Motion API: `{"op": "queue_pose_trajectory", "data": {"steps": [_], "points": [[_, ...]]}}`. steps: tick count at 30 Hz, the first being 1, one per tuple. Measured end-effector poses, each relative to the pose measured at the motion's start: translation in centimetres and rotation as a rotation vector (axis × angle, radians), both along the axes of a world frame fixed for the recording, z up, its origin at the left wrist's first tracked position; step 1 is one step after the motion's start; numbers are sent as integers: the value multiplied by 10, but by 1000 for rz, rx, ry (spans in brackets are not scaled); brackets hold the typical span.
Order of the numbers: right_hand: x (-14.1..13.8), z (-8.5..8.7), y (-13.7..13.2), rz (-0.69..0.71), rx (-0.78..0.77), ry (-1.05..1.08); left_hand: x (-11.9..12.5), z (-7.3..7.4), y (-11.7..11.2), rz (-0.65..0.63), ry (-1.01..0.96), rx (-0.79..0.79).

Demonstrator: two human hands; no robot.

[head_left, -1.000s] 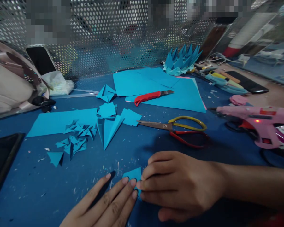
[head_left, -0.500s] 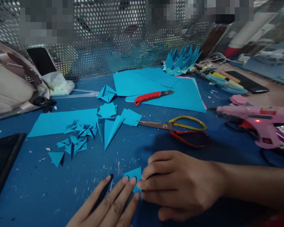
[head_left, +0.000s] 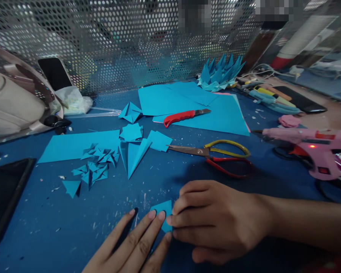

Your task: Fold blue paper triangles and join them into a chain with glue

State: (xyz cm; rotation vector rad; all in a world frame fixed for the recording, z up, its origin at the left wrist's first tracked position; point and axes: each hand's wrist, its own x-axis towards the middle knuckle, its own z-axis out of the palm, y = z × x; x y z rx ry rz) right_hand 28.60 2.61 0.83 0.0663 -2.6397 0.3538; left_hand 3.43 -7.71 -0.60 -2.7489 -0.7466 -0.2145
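A small piece of blue paper lies on the dark blue table near the front edge. My left hand rests on it with fingers stretched flat, fingertips pressing the paper's left side. My right hand comes in from the right with fingers curled, their tips pressing the paper's right edge. Most of the paper is hidden under both hands.
Scissors lie just beyond my right hand, a red utility knife on blue sheets behind. Folded blue triangles pile at the left. A pink glue gun sits right, a phone left, a perforated metal screen behind.
My left hand has slid slightly right and forward on the paper. The view has shifted a little. My right hand stays put.
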Motion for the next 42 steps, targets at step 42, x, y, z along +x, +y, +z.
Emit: {"op": "queue_pose_trajectory", "data": {"steps": [42], "points": [[1, 2, 1, 20, -35, -8, 7, 0, 6, 86, -323, -68]]}}
